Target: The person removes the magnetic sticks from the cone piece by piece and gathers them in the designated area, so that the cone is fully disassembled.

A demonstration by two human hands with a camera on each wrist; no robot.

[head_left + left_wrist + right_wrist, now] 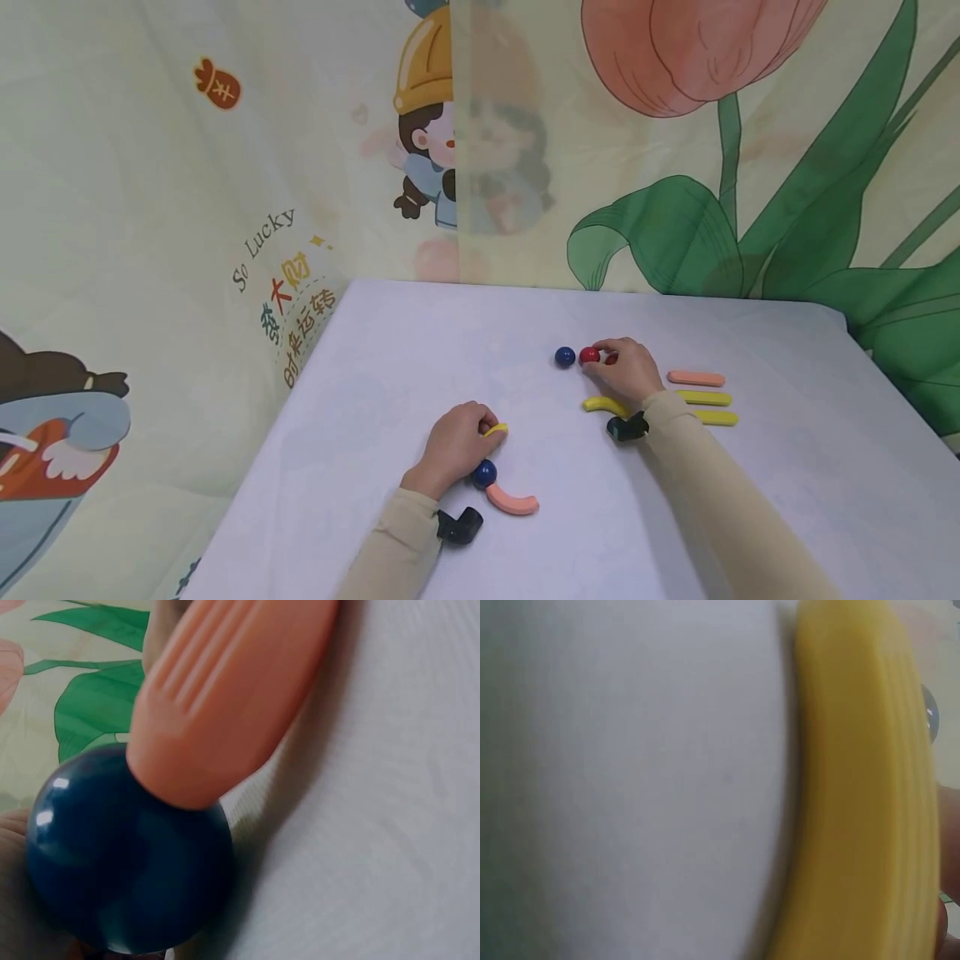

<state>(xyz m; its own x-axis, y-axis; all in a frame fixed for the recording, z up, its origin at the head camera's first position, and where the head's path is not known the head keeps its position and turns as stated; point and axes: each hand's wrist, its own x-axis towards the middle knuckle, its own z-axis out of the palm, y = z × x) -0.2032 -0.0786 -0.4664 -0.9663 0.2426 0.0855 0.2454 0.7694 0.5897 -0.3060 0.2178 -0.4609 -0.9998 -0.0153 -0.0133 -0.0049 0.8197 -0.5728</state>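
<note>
In the head view my left hand (455, 448) holds a yellow stick (496, 429), most of it hidden by the fingers. A blue ball (484, 473) sits just below that hand and touches a curved orange-pink stick (513, 502); the same ball (131, 859) and stick (232, 697) fill the left wrist view. Farther back, the thumb and index finger of my right hand (630, 371) pinch a red ball (589, 356). Another red ball (611, 358) shows partly behind those fingers. A curved yellow stick (604, 406) lies below the right hand and looms large in the right wrist view.
To the left of the red ball is a second blue ball (565, 357). Right of the right hand lie a straight orange-pink stick (697, 378) and two straight yellow sticks, partly behind the sleeve. A white-covered table (420, 342) meets printed curtains at the back.
</note>
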